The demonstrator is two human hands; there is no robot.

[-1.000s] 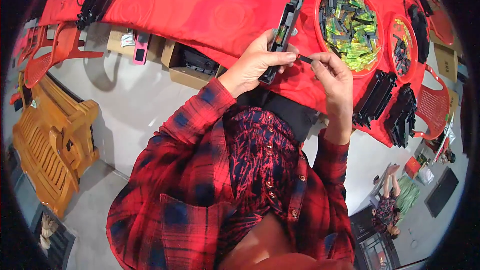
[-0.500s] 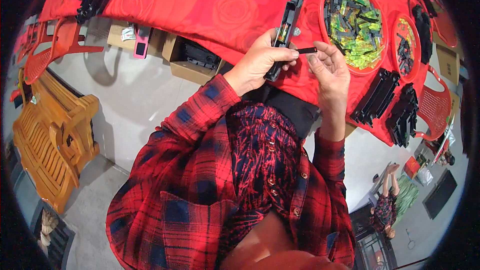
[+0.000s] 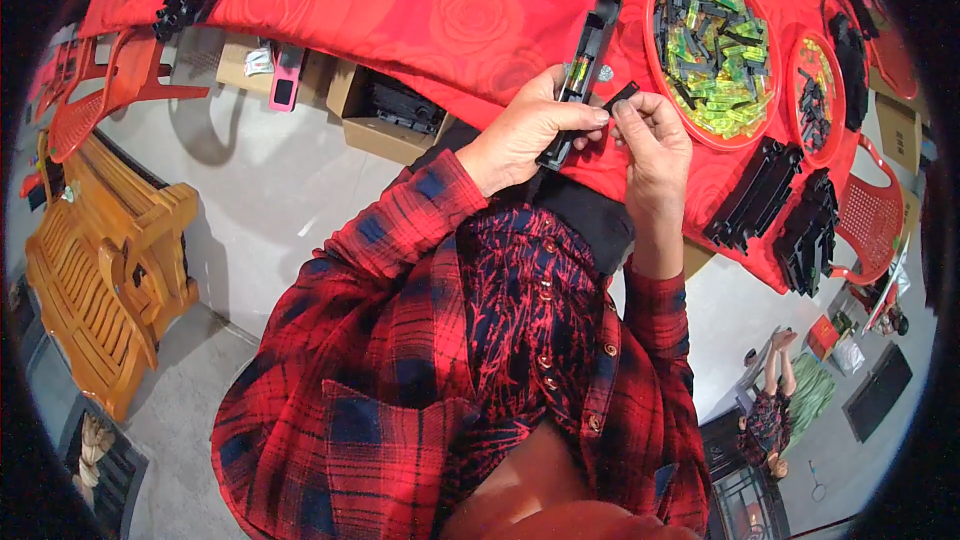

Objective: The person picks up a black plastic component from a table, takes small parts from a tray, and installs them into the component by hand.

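My left hand point(image 3: 520, 135) is closed around a long, narrow black plastic housing point(image 3: 597, 28), held tilted over the table's near edge. A small yellow-green piece shows inside its slot, partly covered by the fingers. Between the thumb and fingers of my right hand point(image 3: 655, 145) is a short, flat black plastic strip point(image 3: 624, 95). The strip slants upward close beside the housing, and the left thumb is near its lower end. Whether strip and housing touch, I cannot tell. A small pale round object point(image 3: 605, 72) lies on the cloth just past the hands.
On the red tablecloth point(image 3: 440, 20), a round red basket point(image 3: 649, 50) holds black and yellow-green pieces. A smaller red basket point(image 3: 822, 162) stands to its right. Black housings point(image 3: 752, 195) are stacked at the near right. Below the table are an open carton point(image 3: 385, 145) and a red chair point(image 3: 85, 125).
The black strip has turned from nearly level to slanting upward. My right hand has drawn slightly left, closer to the housing, and its fingers have closed up around the strip.
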